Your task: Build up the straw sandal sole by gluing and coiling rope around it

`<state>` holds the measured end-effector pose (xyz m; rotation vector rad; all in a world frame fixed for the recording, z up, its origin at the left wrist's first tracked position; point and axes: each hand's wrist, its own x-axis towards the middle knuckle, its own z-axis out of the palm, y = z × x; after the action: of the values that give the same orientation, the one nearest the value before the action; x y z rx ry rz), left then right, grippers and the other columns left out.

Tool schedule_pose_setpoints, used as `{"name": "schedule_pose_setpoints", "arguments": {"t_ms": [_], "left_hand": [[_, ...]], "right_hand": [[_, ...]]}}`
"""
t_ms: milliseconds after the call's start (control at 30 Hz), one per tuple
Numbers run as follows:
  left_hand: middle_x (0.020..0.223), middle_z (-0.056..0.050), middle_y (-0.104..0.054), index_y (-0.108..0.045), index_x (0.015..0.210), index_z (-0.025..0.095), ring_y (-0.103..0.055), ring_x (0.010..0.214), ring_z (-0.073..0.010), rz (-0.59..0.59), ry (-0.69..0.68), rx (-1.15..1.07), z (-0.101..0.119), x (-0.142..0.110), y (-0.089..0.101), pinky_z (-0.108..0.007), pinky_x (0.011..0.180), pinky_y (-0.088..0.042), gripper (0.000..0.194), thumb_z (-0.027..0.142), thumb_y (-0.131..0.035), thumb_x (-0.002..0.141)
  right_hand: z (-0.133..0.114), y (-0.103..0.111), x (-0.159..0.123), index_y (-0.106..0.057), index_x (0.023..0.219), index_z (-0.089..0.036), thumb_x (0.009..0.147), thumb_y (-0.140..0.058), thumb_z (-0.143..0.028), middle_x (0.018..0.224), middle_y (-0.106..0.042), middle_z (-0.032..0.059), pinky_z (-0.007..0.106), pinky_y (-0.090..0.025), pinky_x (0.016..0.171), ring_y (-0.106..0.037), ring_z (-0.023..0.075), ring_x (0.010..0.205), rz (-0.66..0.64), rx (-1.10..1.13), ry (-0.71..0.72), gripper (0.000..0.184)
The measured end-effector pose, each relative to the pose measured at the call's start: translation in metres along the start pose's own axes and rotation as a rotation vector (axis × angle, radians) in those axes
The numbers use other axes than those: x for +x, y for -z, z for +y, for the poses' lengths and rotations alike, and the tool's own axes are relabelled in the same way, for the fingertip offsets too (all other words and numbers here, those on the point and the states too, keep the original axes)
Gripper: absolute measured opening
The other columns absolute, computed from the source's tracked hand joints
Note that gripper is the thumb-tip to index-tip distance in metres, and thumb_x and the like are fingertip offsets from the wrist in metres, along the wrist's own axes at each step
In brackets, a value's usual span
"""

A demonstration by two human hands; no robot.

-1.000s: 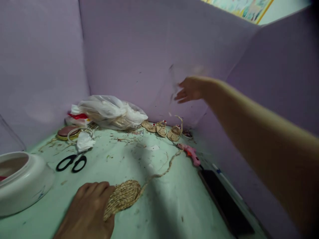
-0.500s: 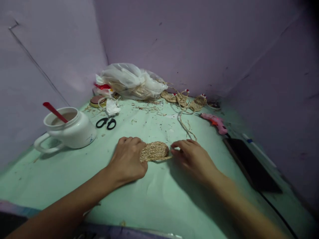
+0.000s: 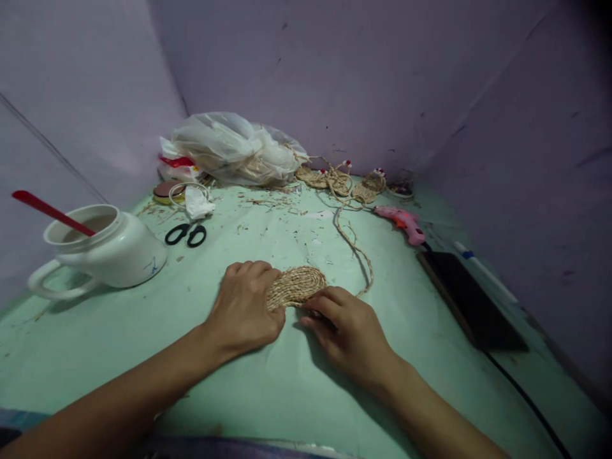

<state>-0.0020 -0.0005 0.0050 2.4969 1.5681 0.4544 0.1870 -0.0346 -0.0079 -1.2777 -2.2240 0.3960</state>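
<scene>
A flat oval of coiled straw rope (image 3: 299,284) lies on the pale green table between my hands. My left hand (image 3: 248,306) is closed over its left end, thumb at the near edge, hiding that end. At the lower right edge of the coil, my right hand (image 3: 347,325) has its thumb and fingers pinched together near the rope's loose side. Its fingertips cover what they grip, but the rope seems to run there. A loose length of twisted straw rope (image 3: 354,245) trails from behind the right hand up toward the back of the table.
At left stand a white mug (image 3: 115,248) with a red stick, and black-handled scissors (image 3: 186,235). Behind are a plastic bag (image 3: 234,150) and small woven straw pieces (image 3: 368,187). To the right lie a pink glue gun (image 3: 401,223), a dark phone (image 3: 471,299) and a white pen (image 3: 488,273).
My right hand has moved left and slightly down onto the coil's lower right edge. The trailing rope has shifted with it. My left hand keeps its hold; the view has turned slightly right.
</scene>
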Motion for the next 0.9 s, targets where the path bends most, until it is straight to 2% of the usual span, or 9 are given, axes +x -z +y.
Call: {"name": "schedule_pose_setpoints", "arguments": {"t_ms": [167, 333, 433, 600, 800, 900], "left_hand": [[0.101, -0.009, -0.063, -0.063, 0.103, 0.015, -0.055, 0.096, -0.0266, -0.026, -0.006, -0.012, 0.002, 0.001, 0.001, -0.044, 0.09, -0.038, 0.038, 0.025, -0.054, 0.068], [0.102, -0.009, -0.06, -0.062, 0.106, 0.016, -0.052, 0.098, -0.0269, -0.096, -0.035, -0.035, -0.003, 0.001, 0.008, -0.045, 0.091, -0.037, 0.037, 0.029, -0.054, 0.072], [0.104, -0.009, -0.057, -0.059, 0.114, 0.019, -0.049, 0.101, -0.027, -0.159, -0.078, -0.084, -0.009, 0.0, 0.012, -0.044, 0.091, -0.037, 0.044, 0.029, -0.057, 0.071], [0.104, -0.009, -0.055, -0.06, 0.115, 0.018, -0.048, 0.101, -0.0274, -0.137, -0.042, -0.119, -0.011, 0.0, 0.011, -0.044, 0.092, -0.037, 0.047, 0.029, -0.058, 0.069], [0.088, -0.008, -0.057, -0.066, 0.089, 0.017, -0.053, 0.087, -0.0247, -0.102, -0.057, -0.134, -0.005, 0.003, 0.005, -0.042, 0.083, -0.041, 0.025, 0.023, -0.055, 0.067], [0.088, -0.008, -0.059, -0.066, 0.088, 0.017, -0.054, 0.088, -0.0255, -0.104, -0.056, -0.187, -0.009, 0.005, 0.006, -0.042, 0.084, -0.042, 0.025, 0.025, -0.059, 0.066]], "right_hand": [[-0.01, -0.017, 0.014, -0.069, 0.083, -0.02, 0.085, -0.049, -0.018, 0.079, -0.065, 0.0067, 0.027, -0.042, 0.056, -0.057, 0.019, 0.073, 0.138, -0.207, 0.082, 0.02], [-0.007, -0.025, 0.019, -0.068, 0.085, -0.019, 0.079, -0.052, -0.015, 0.08, -0.063, 0.006, 0.027, -0.044, 0.058, -0.058, 0.0177, 0.073, 0.135, -0.121, 0.028, 0.018], [-0.003, -0.027, 0.018, -0.067, 0.084, -0.016, 0.078, -0.052, -0.013, 0.085, -0.063, 0.0081, 0.028, -0.047, 0.061, -0.058, 0.0182, 0.076, 0.171, -0.075, 0.067, 0.016], [-0.005, -0.029, 0.019, -0.066, 0.081, -0.015, 0.075, -0.052, -0.011, 0.086, -0.064, 0.0089, 0.028, -0.046, 0.061, -0.06, 0.0191, 0.078, 0.182, -0.12, 0.115, 0.016], [-0.017, -0.032, 0.026, -0.062, 0.073, -0.017, 0.067, -0.053, -0.014, 0.08, -0.063, 0.0061, 0.027, -0.03, 0.046, -0.058, 0.0213, 0.072, 0.145, -0.308, -0.067, 0.011], [-0.018, -0.033, 0.026, -0.06, 0.071, -0.017, 0.066, -0.054, -0.014, 0.08, -0.063, 0.0057, 0.027, -0.023, 0.045, -0.058, 0.0214, 0.073, 0.136, -0.34, -0.09, 0.009]]}}
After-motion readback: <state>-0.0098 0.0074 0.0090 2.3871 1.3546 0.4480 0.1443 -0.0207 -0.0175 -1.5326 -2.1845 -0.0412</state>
